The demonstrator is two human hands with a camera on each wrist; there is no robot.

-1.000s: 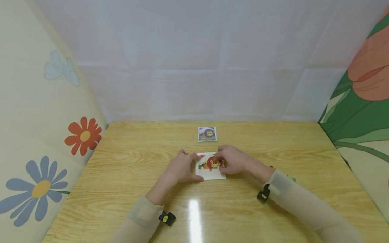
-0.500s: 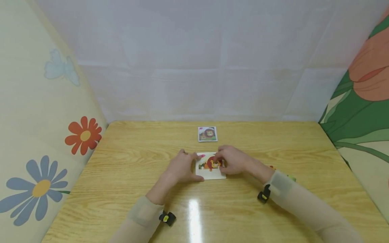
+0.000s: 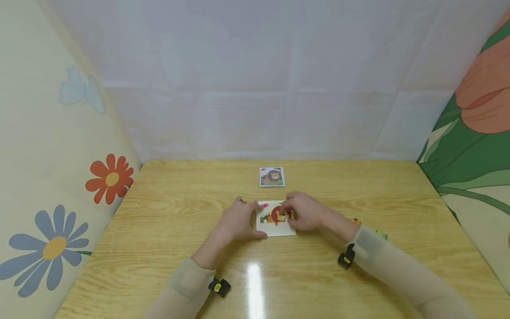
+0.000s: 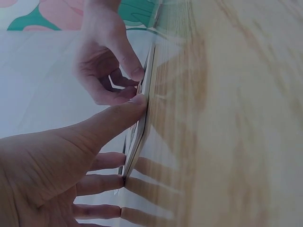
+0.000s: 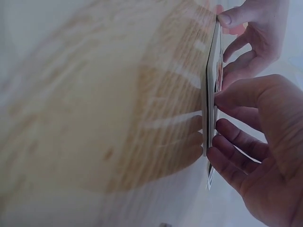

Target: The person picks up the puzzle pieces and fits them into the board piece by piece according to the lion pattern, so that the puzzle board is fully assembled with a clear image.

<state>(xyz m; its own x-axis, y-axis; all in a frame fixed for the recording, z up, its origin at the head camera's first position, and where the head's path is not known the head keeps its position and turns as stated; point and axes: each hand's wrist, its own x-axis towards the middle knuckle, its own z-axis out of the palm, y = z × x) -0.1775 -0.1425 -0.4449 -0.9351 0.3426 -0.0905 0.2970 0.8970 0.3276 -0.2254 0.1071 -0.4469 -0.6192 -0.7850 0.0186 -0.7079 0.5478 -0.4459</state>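
Note:
A white puzzle board (image 3: 275,229) lies flat on the table between the two hands, with lion picture pieces on its upper part and a bare white strip along its near side. My left hand (image 3: 236,220) holds the board's left side, thumb at the near corner and fingers at the far corner. At the right side, my right hand (image 3: 307,210) has bent fingers over the lion puzzle piece (image 3: 276,215), pinching it between thumb and forefinger. In the left wrist view the board (image 4: 142,118) appears edge-on, both thumbs near its edge. The fingertips partly hide the lion piece.
A small square card (image 3: 272,177) with a matching lion picture lies behind the board. Orange-red and green puzzle pieces (image 3: 381,234) show beside the right forearm, partly covered by it. The wooden table (image 3: 171,190) ends at a white cloth backdrop (image 3: 239,124).

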